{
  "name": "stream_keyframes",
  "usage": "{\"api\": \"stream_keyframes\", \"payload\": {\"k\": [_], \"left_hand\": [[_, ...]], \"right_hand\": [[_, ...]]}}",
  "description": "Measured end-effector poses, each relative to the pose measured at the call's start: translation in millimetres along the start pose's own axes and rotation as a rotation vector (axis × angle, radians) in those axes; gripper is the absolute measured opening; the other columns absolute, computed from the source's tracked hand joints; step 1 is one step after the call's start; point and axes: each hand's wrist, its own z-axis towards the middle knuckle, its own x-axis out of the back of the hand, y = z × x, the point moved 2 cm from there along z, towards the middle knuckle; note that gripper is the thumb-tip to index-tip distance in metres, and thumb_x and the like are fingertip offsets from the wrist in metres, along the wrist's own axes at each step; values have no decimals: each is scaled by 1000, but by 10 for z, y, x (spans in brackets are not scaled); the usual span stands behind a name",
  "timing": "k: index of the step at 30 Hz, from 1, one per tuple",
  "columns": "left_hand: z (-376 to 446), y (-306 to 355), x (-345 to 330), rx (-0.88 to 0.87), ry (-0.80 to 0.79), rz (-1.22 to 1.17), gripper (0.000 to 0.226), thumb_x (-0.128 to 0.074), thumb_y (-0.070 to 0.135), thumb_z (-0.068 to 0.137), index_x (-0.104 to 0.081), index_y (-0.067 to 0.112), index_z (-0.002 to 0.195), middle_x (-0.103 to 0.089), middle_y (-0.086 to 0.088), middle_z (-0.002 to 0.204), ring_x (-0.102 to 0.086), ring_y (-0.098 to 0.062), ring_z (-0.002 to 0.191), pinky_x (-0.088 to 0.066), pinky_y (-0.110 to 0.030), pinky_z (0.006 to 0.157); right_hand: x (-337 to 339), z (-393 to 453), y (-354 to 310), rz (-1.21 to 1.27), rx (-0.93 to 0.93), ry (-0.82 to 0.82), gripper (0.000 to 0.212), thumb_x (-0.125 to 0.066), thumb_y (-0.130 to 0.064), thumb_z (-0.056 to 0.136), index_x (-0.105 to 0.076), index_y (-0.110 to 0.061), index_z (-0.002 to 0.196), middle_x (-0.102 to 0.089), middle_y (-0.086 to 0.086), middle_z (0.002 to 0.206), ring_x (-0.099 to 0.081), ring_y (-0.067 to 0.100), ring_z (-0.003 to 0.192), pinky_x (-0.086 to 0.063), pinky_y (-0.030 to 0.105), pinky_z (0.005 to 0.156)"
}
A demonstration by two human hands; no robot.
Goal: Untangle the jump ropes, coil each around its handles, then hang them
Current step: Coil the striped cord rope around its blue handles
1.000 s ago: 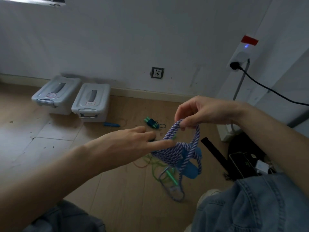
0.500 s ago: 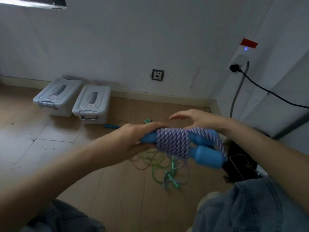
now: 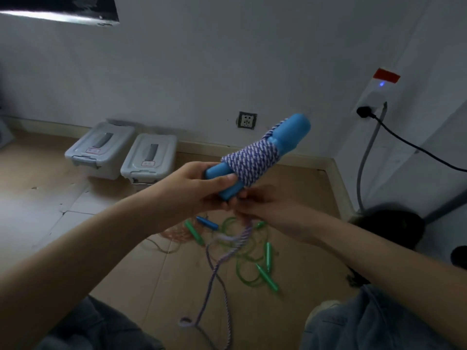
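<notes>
The left hand (image 3: 202, 188) is gripping the lower end of the blue handles (image 3: 288, 133), which are tilting up toward the wall with the purple-and-white rope (image 3: 252, 160) coiled tightly around their middle. The right hand (image 3: 262, 205) is sitting just beneath, touching the left, fingers curled around the loose tail of that rope as it is trailing down to the wooden floor (image 3: 126, 274). Beyond, green jump ropes (image 3: 252, 263) and an orange rope (image 3: 177, 233) are lying tangled, with two grey storage boxes (image 3: 149, 157) near the wall.

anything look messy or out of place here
Yes. The purple-white rope is only partly coiled around the blue handles that the left hand grips; a long tail hangs loose to the floor. Below it, green ropes and an orange rope lie tangled.
</notes>
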Motion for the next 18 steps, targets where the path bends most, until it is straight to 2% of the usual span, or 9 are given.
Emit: {"api": "stream_keyframes", "payload": {"k": [2, 4, 7, 8, 10, 12, 14, 16, 18], "left_hand": [[62, -17, 140, 13, 140, 121, 10, -61, 17, 78, -63, 19, 88, -70, -2, 76, -67, -8, 65, -55, -18, 56], [130, -47, 288, 36, 255, 306, 7, -58, 12, 85, -59, 17, 89, -67, -1, 77, -66, -9, 64, -57, -20, 57], [198, -136, 360, 25, 268, 737, 5, -57, 16, 87, -56, 16, 92, -62, 6, 72, -61, -1, 54, -49, -10, 49], [214, -173, 352, 17, 268, 877, 8, -58, 17, 88, -55, 14, 94, -61, 6, 72, -60, -3, 54, -47, -11, 47], [210, -242, 302, 66, 262, 1100, 17, -57, 20, 88, -54, 10, 102, -63, -1, 82, -62, -14, 66, -48, -19, 55], [178, -298, 192, 126, 172, 1277, 26, -57, 21, 88, -52, 6, 108, -63, -11, 101, -62, -26, 87, -43, -26, 67], [138, -335, 39, 133, -11, 1384, 28, -56, 22, 89, -50, 8, 112, -61, -11, 109, -59, -25, 95, -40, -25, 71], [86, -323, -91, 120, -204, 1411, 25, -55, 21, 89, -50, 12, 112, -62, -5, 105, -58, -17, 87, -41, -23, 69], [19, -287, -162, 111, -377, 1366, 22, -54, 21, 90, -49, 16, 112, -61, 3, 96, -56, -7, 75, -42, -19, 63]], "right_hand": [[27, -12, 10, -50, -109, 1, 18, -48, -20, 96, -58, -13, 83, -43, -13, 53, -39, 2, 47, -33, 14, 47], [86, -27, -18, -368, -141, -43, 22, -49, -23, 95, -55, -8, 80, -40, -6, 57, -36, 6, 48, -30, 19, 47], [131, -28, -110, -950, -44, -77, 28, -49, -30, 95, -55, -8, 79, -47, -2, 66, -43, 11, 57, -30, 27, 53], [134, -41, -148, -1070, -15, -61, 27, -48, -33, 95, -54, -13, 78, -47, -4, 67, -44, 11, 59, -31, 29, 54], [142, -73, -236, -1173, 44, -47, 26, -48, -39, 93, -50, -20, 75, -42, -11, 62, -40, 7, 55, -32, 31, 55], [186, -70, -308, -1170, 100, -44, 29, -50, -40, 92, -54, -17, 74, -40, -13, 58, -42, 9, 55, -38, 33, 57], [239, -51, -334, -1096, 116, -75, 33, -54, -41, 89, -63, -11, 79, -45, -11, 58, -43, 6, 55, -40, 32, 58], [280, -28, -324, -971, 113, -134, 31, -59, -40, 86, -69, -12, 77, -49, -11, 55, -44, 4, 52, -34, 19, 51], [351, -25, -299, -839, 61, -179, 29, -62, -39, 84, -70, -12, 75, -47, -13, 49, -42, 4, 49, -29, 15, 48]]}}
